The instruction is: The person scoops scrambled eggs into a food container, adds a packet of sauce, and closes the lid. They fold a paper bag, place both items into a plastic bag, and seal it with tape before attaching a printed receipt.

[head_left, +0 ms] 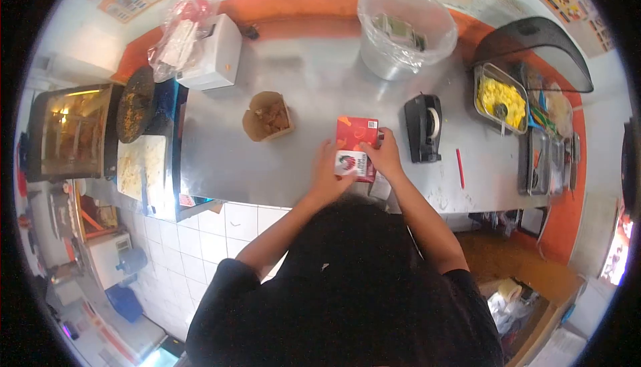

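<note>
The box [352, 141] lies left of the tape dispenser [415, 130], its long axis running away from the body. Left hand [325, 172] and right hand [386, 155] hold it between them—left at its left edge, right at its right edge with the thumb over the top. Neither is clearly nearer; the right is on the dispenser's side. The box's white label [350, 163] bears a red-and-dark emblem and lettering too blurred to read—a small square code [371, 125] sits at its far corner, towards the dispenser.
</note>
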`<action>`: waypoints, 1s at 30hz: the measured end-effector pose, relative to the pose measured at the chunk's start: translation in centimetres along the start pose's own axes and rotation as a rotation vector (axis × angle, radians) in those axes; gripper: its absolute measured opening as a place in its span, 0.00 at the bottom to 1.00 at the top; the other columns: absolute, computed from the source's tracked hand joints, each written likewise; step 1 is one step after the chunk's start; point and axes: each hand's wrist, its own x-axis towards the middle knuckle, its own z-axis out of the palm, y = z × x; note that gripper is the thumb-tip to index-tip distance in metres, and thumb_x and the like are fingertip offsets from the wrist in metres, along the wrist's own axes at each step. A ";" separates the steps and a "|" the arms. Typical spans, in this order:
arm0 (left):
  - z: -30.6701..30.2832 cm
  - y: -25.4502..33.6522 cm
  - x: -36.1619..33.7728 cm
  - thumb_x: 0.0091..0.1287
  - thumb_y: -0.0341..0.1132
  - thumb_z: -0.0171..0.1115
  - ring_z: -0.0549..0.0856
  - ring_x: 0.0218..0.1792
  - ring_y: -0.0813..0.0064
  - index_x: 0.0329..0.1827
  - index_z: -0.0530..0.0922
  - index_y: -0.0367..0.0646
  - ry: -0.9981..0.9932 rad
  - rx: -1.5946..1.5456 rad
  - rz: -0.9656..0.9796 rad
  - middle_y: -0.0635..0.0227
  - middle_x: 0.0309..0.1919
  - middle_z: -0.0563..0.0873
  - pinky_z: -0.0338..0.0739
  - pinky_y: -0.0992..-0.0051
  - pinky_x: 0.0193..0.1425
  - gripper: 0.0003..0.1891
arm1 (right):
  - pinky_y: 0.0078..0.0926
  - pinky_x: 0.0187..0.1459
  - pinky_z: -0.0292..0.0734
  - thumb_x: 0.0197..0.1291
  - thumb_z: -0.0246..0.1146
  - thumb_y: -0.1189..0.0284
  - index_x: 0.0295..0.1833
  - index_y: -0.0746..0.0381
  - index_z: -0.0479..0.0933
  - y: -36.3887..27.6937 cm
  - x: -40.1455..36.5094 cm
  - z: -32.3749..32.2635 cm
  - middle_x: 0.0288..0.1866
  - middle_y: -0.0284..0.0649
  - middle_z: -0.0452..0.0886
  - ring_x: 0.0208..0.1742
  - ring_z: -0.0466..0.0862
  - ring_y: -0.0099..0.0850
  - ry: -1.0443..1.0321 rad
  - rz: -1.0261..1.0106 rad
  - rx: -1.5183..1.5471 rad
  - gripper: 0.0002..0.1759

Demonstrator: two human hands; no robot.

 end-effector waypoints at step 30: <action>-9.0 -8.5 -7.2 0.61 0.18 0.52 0.70 0.69 0.46 0.61 0.76 0.40 0.379 -0.048 -0.110 0.49 0.69 0.71 0.68 0.54 0.69 0.23 | 0.43 0.69 0.59 0.60 0.66 0.66 0.47 0.56 0.85 -5.2 -3.2 11.2 0.68 0.32 0.76 0.69 0.70 0.43 -0.942 -0.682 0.022 0.11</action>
